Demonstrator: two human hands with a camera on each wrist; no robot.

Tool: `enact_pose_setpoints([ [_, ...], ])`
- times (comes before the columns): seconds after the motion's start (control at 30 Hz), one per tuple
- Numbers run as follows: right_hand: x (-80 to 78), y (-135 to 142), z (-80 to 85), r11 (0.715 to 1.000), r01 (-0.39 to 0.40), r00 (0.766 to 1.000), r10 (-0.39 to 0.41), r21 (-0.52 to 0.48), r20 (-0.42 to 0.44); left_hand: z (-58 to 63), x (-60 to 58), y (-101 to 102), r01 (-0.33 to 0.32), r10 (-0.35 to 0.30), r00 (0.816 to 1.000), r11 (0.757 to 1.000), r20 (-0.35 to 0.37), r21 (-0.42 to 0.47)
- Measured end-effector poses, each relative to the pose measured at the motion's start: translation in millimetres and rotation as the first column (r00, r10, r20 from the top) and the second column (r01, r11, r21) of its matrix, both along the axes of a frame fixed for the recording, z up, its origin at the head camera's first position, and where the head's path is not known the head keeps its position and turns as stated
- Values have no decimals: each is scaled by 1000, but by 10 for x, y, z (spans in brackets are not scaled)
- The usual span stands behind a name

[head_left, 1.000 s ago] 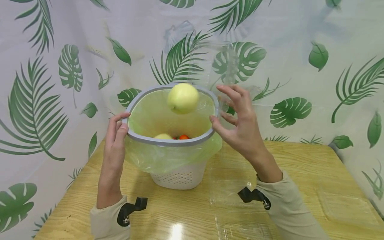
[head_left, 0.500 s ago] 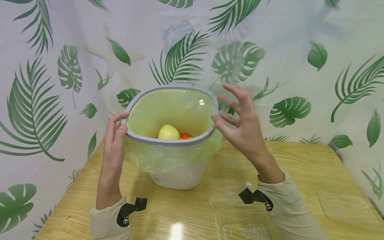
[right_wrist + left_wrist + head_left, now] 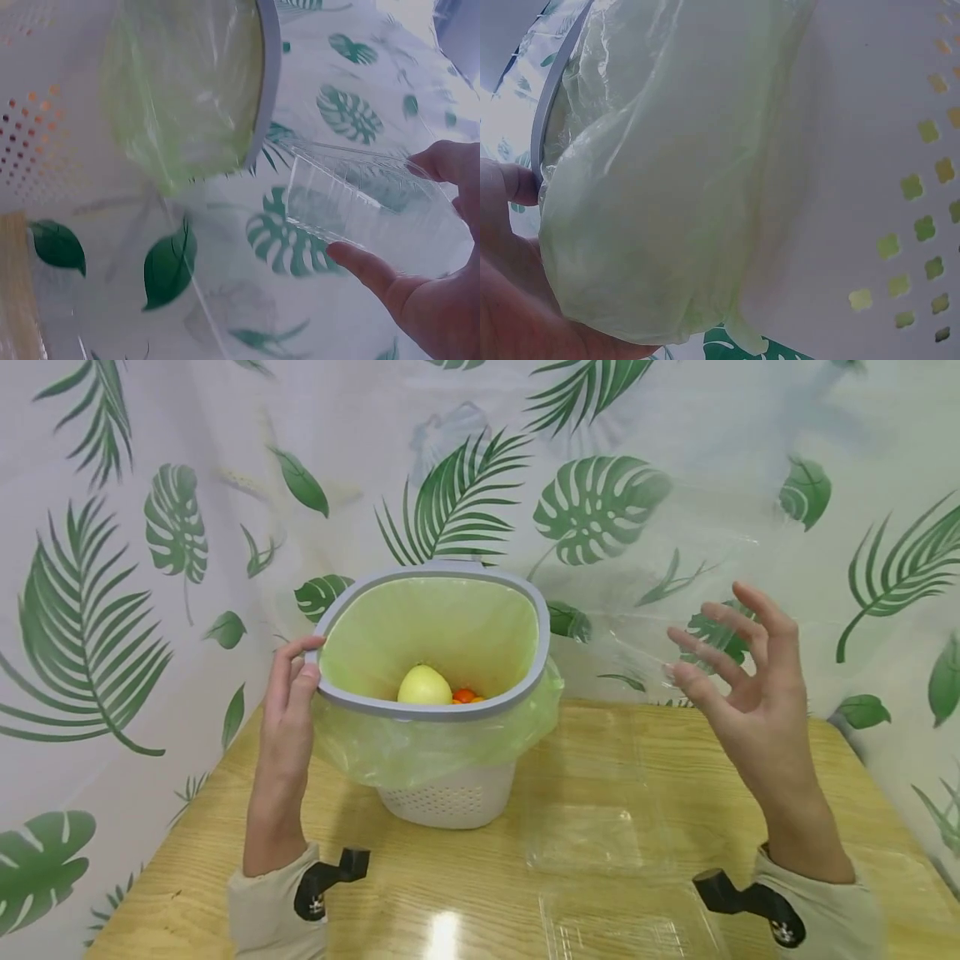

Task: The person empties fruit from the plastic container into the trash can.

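A white perforated bin [image 3: 450, 802] stands on the table, lined with a green plastic bag [image 3: 420, 756] whose edge hangs out under the grey rim [image 3: 450, 713]. My left hand [image 3: 285, 718] pinches the left side of that rim. Inside the bin lie a pale yellow-green round fruit [image 3: 424, 686] and small red-orange round things [image 3: 465, 696], partly hidden by the front rim. To the right of the bin, raised above the table, my right hand [image 3: 761, 702] grips a clear plastic box [image 3: 352, 199] between thumb and fingers. No fruit shows in that box in the right wrist view.
Flat clear plastic pieces lie on the wooden table [image 3: 397, 885]: one clear tray [image 3: 585, 835] right of the bin, another clear tray [image 3: 630, 922] nearer the front edge. A leaf-patterned sheet [image 3: 480, 410] hangs behind and at the left.
The yellow-green fruit was in the air over the bin and now lies inside it. My right hand has moved right, away from the rim, with the clear box. My left hand stays put.
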State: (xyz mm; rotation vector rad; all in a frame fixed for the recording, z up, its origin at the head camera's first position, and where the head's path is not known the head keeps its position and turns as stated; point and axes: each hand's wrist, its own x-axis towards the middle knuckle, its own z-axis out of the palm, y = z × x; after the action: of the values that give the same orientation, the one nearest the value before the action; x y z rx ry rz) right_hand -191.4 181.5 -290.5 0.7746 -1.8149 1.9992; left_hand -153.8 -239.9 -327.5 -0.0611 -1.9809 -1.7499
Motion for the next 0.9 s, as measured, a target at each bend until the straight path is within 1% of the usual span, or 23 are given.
enact_pose_setpoints([
  [0.17, 76, 362, -198, 999, 12, 999, -10, -50, 45, 17, -13, 27, -6, 6, 1000, 1000, 2, -7],
  [0.23, 97, 470, -270, 997, 29, 998, -25, -67, 63, 19, -14, 39, -10, 10, 1000, 1000, 9, -4],
  [0.33, 95, 593, -342, 994, 66, 994, -59, -84, 89, 19, -11, 50, -29, 29, 999, 1000, 16, -2],
  [0.4, 84, 645, -361, 991, 96, 991, -87, -90, 100, 18, -7, 51, -47, 47, 999, 999, 13, -5],
  [0.53, 63, 760, -381, 987, 154, 982, -147, -49, 117, 13, 1, 60, -63, 63, 998, 998, -15, -1],
  [0.63, 43, 887, -440, 980, 198, 969, -199, 26, 145, 1, 4, 71, -61, 61, 998, 998, -22, 4],
  [0.7, 13, 971, -503, 975, 216, 958, -222, 54, 182, -8, 13, 76, -62, 62, 998, 998, -15, 1],
  [0.77, -34, 1033, -576, 967, 245, 938, -253, 63, 236, -6, 16, 84, -66, 66, 998, 998, -17, 0],
  [0.83, -92, 1083, -652, 959, 277, 909, -282, 59, 306, 1, 15, 93, -65, 65, 998, 998, -23, -3],
  [0.9, -151, 1133, -723, 948, 311, 872, -311, 64, 378, 13, 5, 105, -57, 57, 998, 998, -28, -5],
])
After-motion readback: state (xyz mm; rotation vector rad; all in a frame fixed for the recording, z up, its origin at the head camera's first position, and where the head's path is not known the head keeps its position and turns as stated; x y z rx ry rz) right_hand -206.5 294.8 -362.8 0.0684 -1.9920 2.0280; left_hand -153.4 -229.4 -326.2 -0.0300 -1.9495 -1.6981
